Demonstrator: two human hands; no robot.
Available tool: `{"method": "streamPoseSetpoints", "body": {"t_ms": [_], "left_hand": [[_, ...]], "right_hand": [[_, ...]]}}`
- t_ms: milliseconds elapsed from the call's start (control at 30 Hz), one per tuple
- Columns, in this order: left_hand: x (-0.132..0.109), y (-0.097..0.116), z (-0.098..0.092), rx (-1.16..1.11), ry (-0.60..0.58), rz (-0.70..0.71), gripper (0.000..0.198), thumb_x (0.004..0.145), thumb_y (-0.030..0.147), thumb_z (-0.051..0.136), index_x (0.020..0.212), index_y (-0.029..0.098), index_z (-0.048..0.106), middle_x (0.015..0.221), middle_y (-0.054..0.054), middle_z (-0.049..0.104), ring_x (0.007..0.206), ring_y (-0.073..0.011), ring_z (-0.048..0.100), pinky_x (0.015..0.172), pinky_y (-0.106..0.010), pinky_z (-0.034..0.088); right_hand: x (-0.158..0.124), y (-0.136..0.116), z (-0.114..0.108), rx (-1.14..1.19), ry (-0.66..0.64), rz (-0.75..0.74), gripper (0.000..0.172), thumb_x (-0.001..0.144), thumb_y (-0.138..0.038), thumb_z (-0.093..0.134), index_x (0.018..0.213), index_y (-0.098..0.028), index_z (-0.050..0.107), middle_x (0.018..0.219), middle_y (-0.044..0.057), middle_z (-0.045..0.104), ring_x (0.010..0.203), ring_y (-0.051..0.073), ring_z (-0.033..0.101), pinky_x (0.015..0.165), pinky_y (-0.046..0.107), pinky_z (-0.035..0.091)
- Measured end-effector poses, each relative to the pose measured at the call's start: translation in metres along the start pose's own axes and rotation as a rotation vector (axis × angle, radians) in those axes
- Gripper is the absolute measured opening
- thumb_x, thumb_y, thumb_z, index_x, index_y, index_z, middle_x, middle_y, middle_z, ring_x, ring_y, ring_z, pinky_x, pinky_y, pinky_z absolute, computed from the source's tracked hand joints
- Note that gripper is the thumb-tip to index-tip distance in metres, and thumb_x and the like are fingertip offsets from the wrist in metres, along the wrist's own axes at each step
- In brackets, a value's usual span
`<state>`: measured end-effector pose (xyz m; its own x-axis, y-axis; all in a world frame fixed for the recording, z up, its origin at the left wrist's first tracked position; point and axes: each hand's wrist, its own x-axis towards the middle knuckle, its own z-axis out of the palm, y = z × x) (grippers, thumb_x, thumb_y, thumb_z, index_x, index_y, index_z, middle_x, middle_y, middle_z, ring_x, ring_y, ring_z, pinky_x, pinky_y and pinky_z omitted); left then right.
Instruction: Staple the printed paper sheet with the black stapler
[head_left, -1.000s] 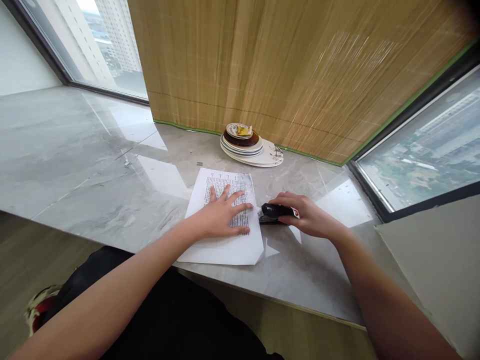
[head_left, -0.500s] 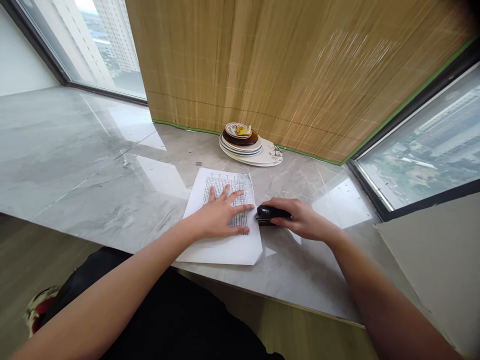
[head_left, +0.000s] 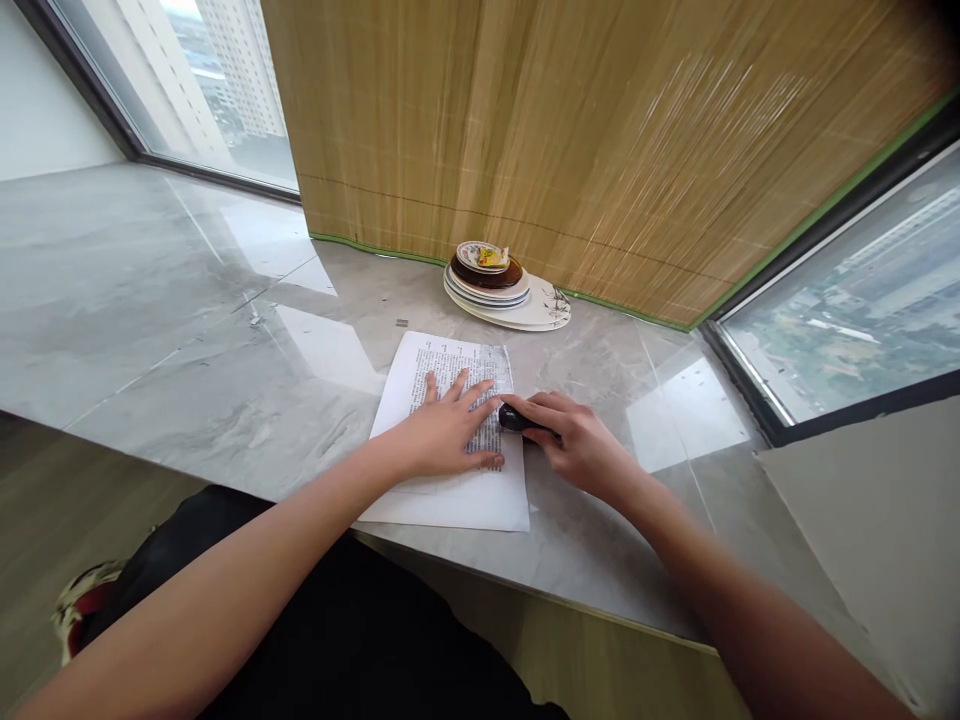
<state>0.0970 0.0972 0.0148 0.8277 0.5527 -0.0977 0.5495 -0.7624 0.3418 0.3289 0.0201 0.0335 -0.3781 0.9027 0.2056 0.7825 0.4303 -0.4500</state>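
Note:
Printed paper sheets (head_left: 450, 505) lie on the grey marble ledge in front of me. My left hand (head_left: 446, 430) rests flat on them with its fingers spread. From the right, my right hand (head_left: 574, 435) is wrapped round a black stapler (head_left: 514, 418). The stapler's front end overlaps the right edge of the paper, close to the left fingertips. Its base is hidden, so I cannot tell how far the sheets reach into its jaw.
Behind the paper stands a stack of plates (head_left: 491, 295) with a small yellow packet (head_left: 491, 258) on top. A small strip of staples (head_left: 402, 323) lies left of them. A bamboo blind (head_left: 525, 120) hangs at the back. The ledge's front edge (head_left: 480, 570) is near my lap.
My right hand has moved left with the stapler, whose front end now lies over the paper's right edge. The left hand keeps its place on the sheets.

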Motion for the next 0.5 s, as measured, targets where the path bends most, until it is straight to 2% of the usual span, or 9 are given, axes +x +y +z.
{"method": "streamPoseSetpoints", "body": {"t_ms": [500], "left_hand": [[0.0008,-0.0007,0.0029,0.003,0.012,0.006,0.094,0.092,0.077,0.047,0.165,0.024,0.023,0.173,-0.014,0.013,0.158,-0.0465,-0.002,0.117,-0.079,-0.003]], "right_hand": [[0.0029,-0.0095,-0.0005,-0.083,-0.059,0.033,0.058,0.098,-0.011,0.047,0.151,-0.034,0.051,0.106,0.007,0.068,0.095,0.024,0.057,0.086,0.039,0.048]]}}
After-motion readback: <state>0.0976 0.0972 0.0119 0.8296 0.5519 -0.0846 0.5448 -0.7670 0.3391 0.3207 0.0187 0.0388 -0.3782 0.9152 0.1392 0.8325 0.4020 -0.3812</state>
